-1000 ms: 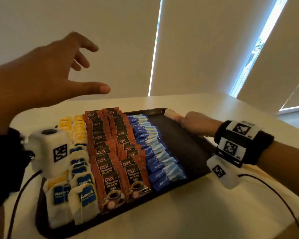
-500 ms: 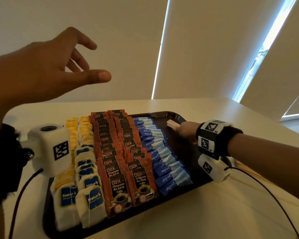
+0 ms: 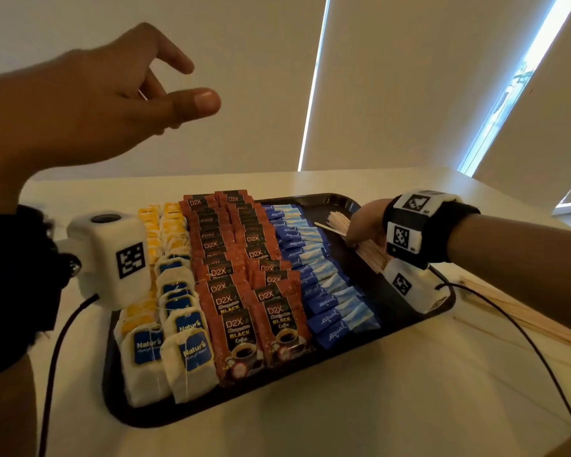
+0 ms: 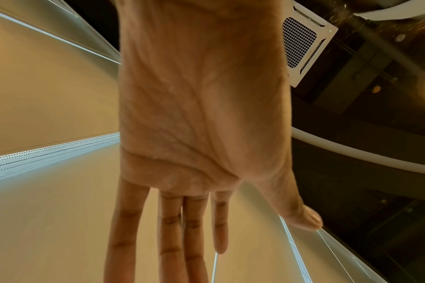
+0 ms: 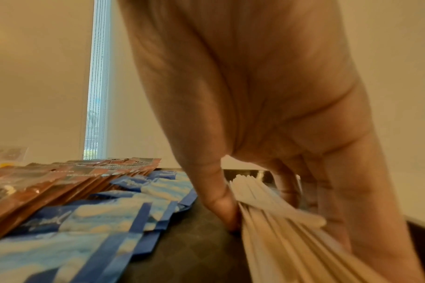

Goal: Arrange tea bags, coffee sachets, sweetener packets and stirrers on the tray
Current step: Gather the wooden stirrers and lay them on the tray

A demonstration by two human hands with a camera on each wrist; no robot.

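A dark tray (image 3: pixel 386 311) on the table holds rows of tea bags (image 3: pixel 178 328), brown coffee sachets (image 3: pixel 238 291) and blue sweetener packets (image 3: pixel 314 278). My right hand (image 3: pixel 365 225) is at the tray's far right side and grips a bundle of wooden stirrers (image 3: pixel 338 221), thumb on one side and fingers on the other; the bundle rests on the tray floor. The right wrist view shows the stirrers (image 5: pixel 279 226) between thumb and fingers, beside the sweetener packets (image 5: pixel 90 220). My left hand (image 3: pixel 119 94) hovers high above the tray's left side, fingers spread, holding nothing (image 4: pixel 206 210).
More loose stirrers (image 3: pixel 521 311) lie on the pale table (image 3: pixel 376 407) right of the tray. A cable (image 3: pixel 524 338) runs from the right wrist camera across the table. Walls and window slits stand behind the table.
My right hand slid from the tray's far corner back along its right side with the stirrer bundle and lowered it to the tray floor. My left hand stayed raised, fingers curling slightly.
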